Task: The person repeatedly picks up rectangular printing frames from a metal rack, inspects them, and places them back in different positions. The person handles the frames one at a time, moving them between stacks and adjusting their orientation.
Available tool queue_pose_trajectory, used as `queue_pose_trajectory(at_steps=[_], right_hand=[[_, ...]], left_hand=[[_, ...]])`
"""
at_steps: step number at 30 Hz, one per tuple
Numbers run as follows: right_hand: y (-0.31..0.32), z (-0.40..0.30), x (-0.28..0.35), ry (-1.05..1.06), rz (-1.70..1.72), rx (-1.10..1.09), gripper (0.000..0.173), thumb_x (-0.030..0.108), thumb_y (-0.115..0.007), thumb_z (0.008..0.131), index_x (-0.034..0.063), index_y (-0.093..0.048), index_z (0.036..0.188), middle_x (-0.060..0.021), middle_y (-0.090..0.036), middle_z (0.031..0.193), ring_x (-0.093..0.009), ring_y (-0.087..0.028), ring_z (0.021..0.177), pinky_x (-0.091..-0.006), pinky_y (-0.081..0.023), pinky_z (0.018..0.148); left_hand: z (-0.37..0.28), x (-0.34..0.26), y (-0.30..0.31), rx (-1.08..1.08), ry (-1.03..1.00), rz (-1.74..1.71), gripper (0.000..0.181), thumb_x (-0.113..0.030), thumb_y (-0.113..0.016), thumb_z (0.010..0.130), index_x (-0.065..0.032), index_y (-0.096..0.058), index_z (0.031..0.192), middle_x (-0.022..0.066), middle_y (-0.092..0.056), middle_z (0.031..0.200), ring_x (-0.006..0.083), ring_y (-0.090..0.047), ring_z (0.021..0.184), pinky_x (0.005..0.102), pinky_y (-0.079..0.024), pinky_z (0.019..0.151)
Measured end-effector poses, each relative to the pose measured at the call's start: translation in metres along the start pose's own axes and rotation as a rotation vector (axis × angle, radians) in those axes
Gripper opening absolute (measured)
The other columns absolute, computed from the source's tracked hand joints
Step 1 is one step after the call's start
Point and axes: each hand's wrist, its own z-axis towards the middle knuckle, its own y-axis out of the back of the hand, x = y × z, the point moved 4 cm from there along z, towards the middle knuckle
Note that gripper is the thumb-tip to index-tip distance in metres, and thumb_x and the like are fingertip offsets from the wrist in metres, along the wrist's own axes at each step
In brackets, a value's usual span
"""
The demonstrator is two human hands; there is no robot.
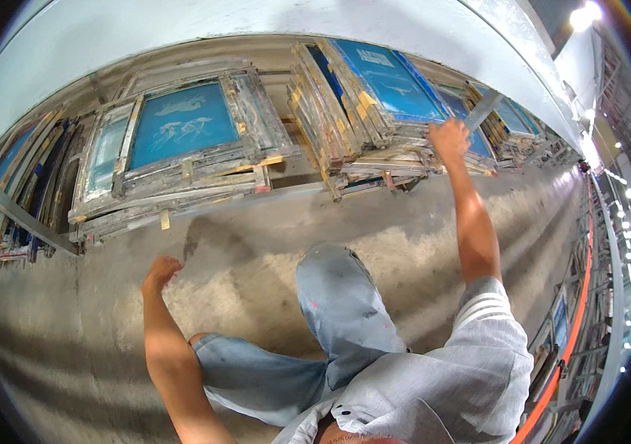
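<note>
My right hand (450,140) is at the lower right corner of a blue-mesh screen-printing frame (404,83), its fingers at the frame's edge; whether they grip it cannot be told. That frame leans at the front of a stack of worn wooden frames (343,111) with yellow tape. Over the concrete floor, my left hand (163,272) hangs with its fingers curled, and nothing plain shows in it. Beyond it, another blue-mesh screen frame (182,126) bearing pale printed shapes lies on a pile of stained frames (204,183).
A long pale tabletop (182,19) overhangs the frames. Metal legs (24,213) stand at the left and right among more stacked frames (32,166). An orange rail or hose (576,333) runs along the right, beside further frames. My bent knees are close to the stacks.
</note>
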Motion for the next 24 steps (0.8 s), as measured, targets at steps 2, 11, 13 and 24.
queue_pose_trajectory(at_steps=[2, 11, 13, 24], right_hand=[[-0.02, 0.013, -0.034, -0.061, 0.06, 0.281, 0.038, 0.035, -0.067, 0.078, 0.0001, -0.066, 0.093, -0.02, -0.065, 0.095, -0.036, -0.061, 0.093, -0.0471, -0.049, 0.083], [-0.083, 0.049, -0.063, -0.673, 1.309, 0.931, 0.032, 0.024, -0.069, 0.079, 0.0064, -0.06, 0.104, -0.0168, -0.064, 0.106, -0.036, -0.057, 0.11, -0.0525, -0.048, 0.083], [-0.035, 0.036, -0.014, -0.566, 1.45, 1.17, 0.041, 0.022, -0.066, 0.081, 0.0047, -0.053, 0.116, -0.0208, -0.061, 0.112, -0.037, -0.056, 0.111, -0.0539, -0.047, 0.085], [0.064, 0.082, 0.091, 0.19, 1.846, 0.538, 0.032, 0.009, -0.055, 0.088, -0.0112, -0.04, 0.107, -0.0255, -0.041, 0.113, -0.045, -0.039, 0.12, -0.0626, -0.034, 0.104]], left_hand=[[0.005, 0.006, 0.0, -0.012, 0.031, 0.035, 0.028, -0.027, -0.063, 0.081, -0.0065, -0.068, 0.099, 0.0068, -0.066, 0.087, 0.0177, -0.062, 0.073, 0.0355, -0.045, 0.053], [0.003, -0.003, -0.001, 0.037, 0.017, -0.018, 0.041, -0.031, -0.067, 0.079, -0.0069, -0.064, 0.113, 0.0072, -0.066, 0.102, 0.0203, -0.063, 0.084, 0.0396, -0.048, 0.064], [-0.002, 0.008, 0.007, 0.022, 0.034, -0.006, 0.042, -0.031, -0.067, 0.079, -0.0064, -0.064, 0.113, 0.0077, -0.066, 0.102, 0.0205, -0.064, 0.084, 0.0404, -0.049, 0.064], [-0.002, -0.013, -0.002, 0.036, 0.011, 0.058, 0.04, -0.031, -0.065, 0.081, -0.0056, -0.063, 0.112, 0.0087, -0.066, 0.103, 0.0211, -0.065, 0.086, 0.0429, -0.051, 0.066]])
